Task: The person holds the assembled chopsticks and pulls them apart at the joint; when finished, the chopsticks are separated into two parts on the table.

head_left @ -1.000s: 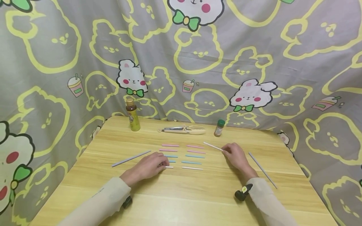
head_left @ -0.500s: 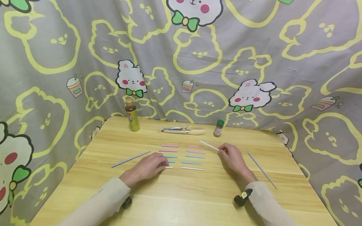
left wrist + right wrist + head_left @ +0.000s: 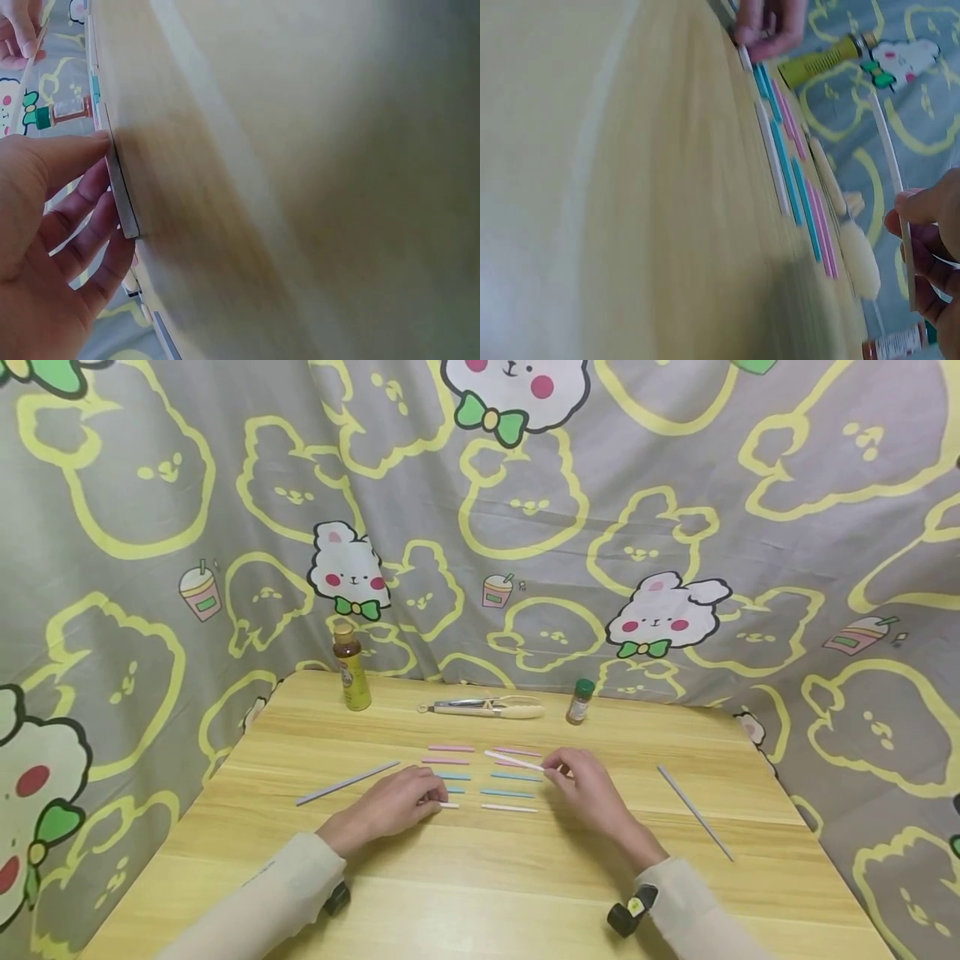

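My right hand (image 3: pixel 588 785) pinches one end of a thin white stick (image 3: pixel 513 761), raised over the right-hand column of short sticks. In the right wrist view that white stick (image 3: pixel 891 161) is seen between thumb and fingers, clear of the tabletop. My left hand (image 3: pixel 393 800) holds another white stick (image 3: pixel 120 180) between thumb and fingertips, low at the table; only its right end shows in the head view. Beside them lie pairs of blue sticks (image 3: pixel 507 792) and pink sticks (image 3: pixel 450 747) in two columns, plus a white stick (image 3: pixel 508 808) nearest me on the right.
A long purple-grey stick (image 3: pixel 347 782) slants at the left, and another grey stick (image 3: pixel 695 812) at the right. Along the back of the wooden table (image 3: pixel 480 893) stand a yellow bottle (image 3: pixel 352 677), tongs (image 3: pixel 480 706) lying flat, and a green-capped jar (image 3: pixel 581 703). Patterned curtain hangs behind.
My right hand has moved left with the white stick, from the right of the columns to over the right-hand pink sticks. The left hand has stayed in place.
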The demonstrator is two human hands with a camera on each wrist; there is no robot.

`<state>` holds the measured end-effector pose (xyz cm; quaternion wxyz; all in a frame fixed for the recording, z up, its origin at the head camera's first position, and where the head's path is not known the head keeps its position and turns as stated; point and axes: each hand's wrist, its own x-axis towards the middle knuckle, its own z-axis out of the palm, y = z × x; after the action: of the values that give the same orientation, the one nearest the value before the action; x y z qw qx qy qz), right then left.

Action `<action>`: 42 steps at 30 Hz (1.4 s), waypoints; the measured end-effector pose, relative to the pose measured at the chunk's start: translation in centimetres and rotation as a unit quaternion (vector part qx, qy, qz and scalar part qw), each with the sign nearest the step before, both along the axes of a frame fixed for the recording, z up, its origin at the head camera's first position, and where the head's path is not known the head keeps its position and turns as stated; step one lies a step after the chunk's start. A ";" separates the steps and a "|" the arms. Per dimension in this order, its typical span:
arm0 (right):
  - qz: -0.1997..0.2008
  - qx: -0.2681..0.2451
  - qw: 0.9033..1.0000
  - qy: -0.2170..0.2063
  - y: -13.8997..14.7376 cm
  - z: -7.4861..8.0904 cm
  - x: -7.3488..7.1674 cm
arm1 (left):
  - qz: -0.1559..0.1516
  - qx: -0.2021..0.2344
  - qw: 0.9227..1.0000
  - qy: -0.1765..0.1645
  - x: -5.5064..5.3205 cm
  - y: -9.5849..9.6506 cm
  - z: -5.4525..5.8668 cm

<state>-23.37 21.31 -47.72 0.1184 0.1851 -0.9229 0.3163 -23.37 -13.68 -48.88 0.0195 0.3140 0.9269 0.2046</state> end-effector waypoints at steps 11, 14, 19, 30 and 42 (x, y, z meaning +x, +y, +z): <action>0.074 0.009 0.997 -0.001 -3.9 -0.8 2.6 | -0.001 0.117 0.992 -0.053 -0.3 1.2 1.2; 0.083 0.014 0.996 0.005 -4.3 -1.0 3.0 | 0.000 0.151 0.984 -0.091 0.0 1.5 1.4; 0.098 0.013 0.995 0.007 -4.8 -1.0 3.4 | -0.003 0.190 0.973 -0.133 0.5 1.9 1.5; 0.138 -0.014 0.990 0.015 -6.1 -0.8 3.8 | -0.048 0.119 0.989 -0.079 1.7 3.5 1.4; 0.157 0.026 0.987 -0.004 -5.9 -0.9 3.6 | -0.062 0.085 0.994 -0.020 2.5 3.6 1.2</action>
<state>-19.78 15.41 -48.60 0.0587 0.3297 -0.8908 0.3071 -20.87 -10.07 -47.66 0.0237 0.3670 0.8843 0.2877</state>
